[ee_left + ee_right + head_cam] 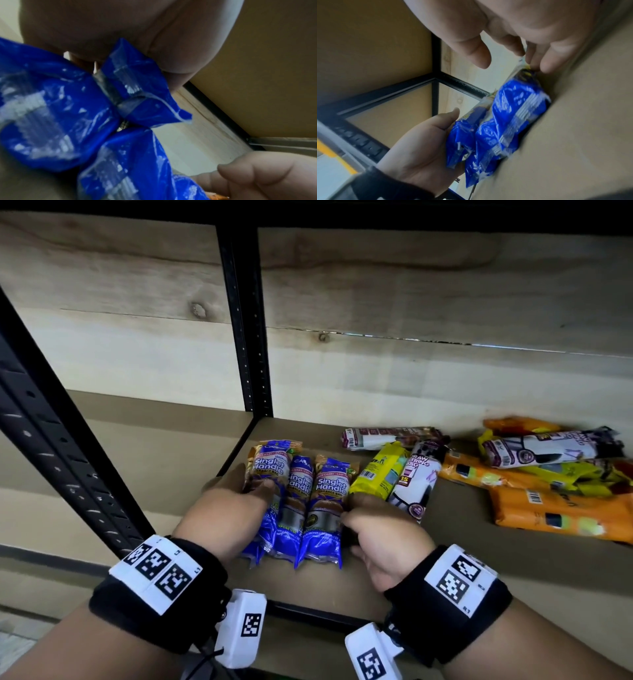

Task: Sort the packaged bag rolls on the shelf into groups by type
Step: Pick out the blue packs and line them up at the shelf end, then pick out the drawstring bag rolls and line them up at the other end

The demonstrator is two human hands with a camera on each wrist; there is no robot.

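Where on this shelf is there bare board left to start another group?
Free: the brown shelf board behind the three blue Singlet Handle packs, up to the black post; also the front strip right of the right hand, before the orange packs. Crowded: the far-right pile.

Shelf board (359, 583): brown, black metal frame, pale wood behind
Left part: three blue Singlet Handle packs (298, 501) side by side, lengthwise near to far
Middle: yellow pack (376, 470) and white drawstring pack (416, 484), touching
Far: another white pack (383, 438) lying crosswise
Right: orange packs (561, 511) in a loose heap
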